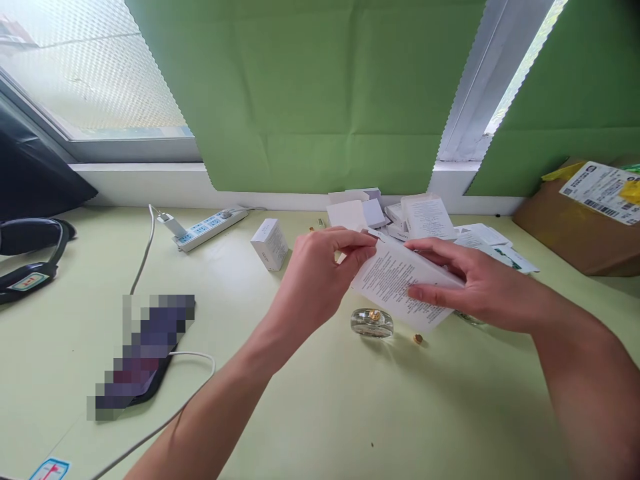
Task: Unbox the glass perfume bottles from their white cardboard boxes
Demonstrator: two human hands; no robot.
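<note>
Above the table (320,413), both hands pinching a printed box (395,280), left hand (317,270) at its flap, right hand (467,283) hiding its far end

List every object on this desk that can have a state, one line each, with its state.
White box: held in both hands, flap end being worked.
Glass bottle: on desk, uncapped.
Gold cap: loose on desk.
Power strip: one plug inserted.
Small white box: upright, closed.

Bare worktop (320,413) open toward me from the glass bottle (371,323), gold cap (418,339) just right of it, white boxes (400,217) crowding behind, phone (145,353) and cable (165,417) well left
</note>
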